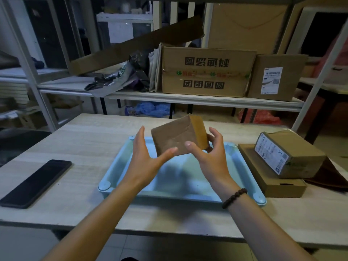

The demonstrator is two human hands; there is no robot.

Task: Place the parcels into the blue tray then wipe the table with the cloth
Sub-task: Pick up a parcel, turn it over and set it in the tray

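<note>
— Parcel (175, 136) down in the blue tray (120, 166) yet?

— Not yet. Hung tilted in the air over the tray's far half.

— Held how?

— Pinched by the right grip (211, 157): thumb pressed on the front face, fingers curled round the tan right end. Wore a dark bead bracelet (234, 198) at that wrist.

— And the left grip (145, 159)?

— Spread wide, fingers straight, thumb tip touching the lower edge. Clasped nothing.

— Read anything on it?

— Showed only plain brown card.

— Elsewhere?

— Made out a "Y" on the white label of the second parcel (293, 155), stacked on a flat box (273, 179) on the desk (84, 140), just right of the tray. Could not read the smaller print. Spotted the dark brown cloth (327, 176) poking out from under that stack. Saw a black phone (35, 183) lying face up to the left.

— Behind the desk?

— Read 团团圆圆 on the big carton (205, 72) on the shelf, under a line that looked upside down. Noted a barcode and QR square on the neighbouring carton (276, 59).
</note>
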